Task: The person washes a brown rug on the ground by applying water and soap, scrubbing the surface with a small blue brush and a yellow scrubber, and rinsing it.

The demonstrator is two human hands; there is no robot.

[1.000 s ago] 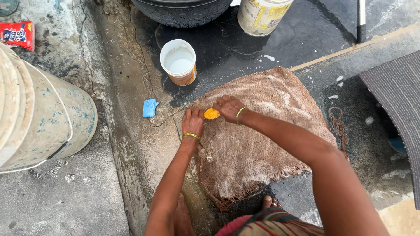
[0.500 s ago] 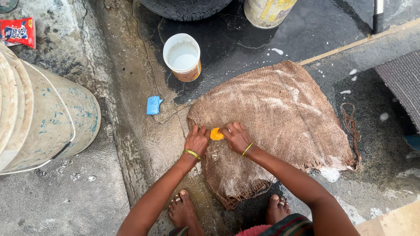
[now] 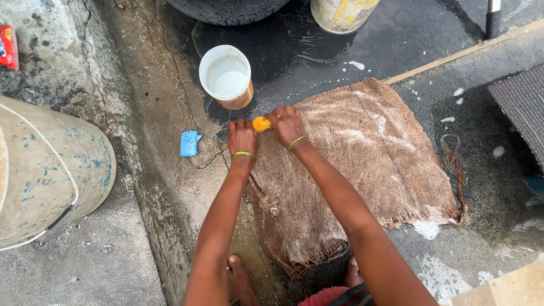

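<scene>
An orange soap (image 3: 261, 123) sits at the upper left edge of a brown sack (image 3: 362, 170), a little above the middle of the frame. The right hand (image 3: 287, 123) is bent over it, fingers curled and gripping its right side, knuckles up, pressing it down onto the wet weave. The left hand (image 3: 242, 137) lies just beside it on the left, palm down, fingers together and pointing toward the top of the frame, fingertips close to the soap; whether they touch it I cannot tell. It pins the sack's edge to the ground. Each wrist wears a thin yellow-green bangle (image 3: 243, 154).

Both arms are stretched out nearly straight from the bottom of the frame, the left rising almost vertically, the right slanting up from the lower right and crossing the sack. The person is stooped well forward; bare toes (image 3: 237, 266) show at the bottom edge between the arms.

The sack lies flat on wet concrete, streaked with white lather, its lower edge frayed. Just above the hands stands a white cup (image 3: 227, 76) with cloudy water in it. Left of the left hand a small blue scrap (image 3: 190, 143) lies on the cracked cement. A big pale bucket (image 3: 48, 170) lies on its side at the left edge. At the top edge are a dark tub (image 3: 226, 8) and a cream tin (image 3: 340, 14). A tangle of brown cord (image 3: 455, 164) lies right of the sack, and a grey mat (image 3: 524, 113) fills the right edge.
</scene>
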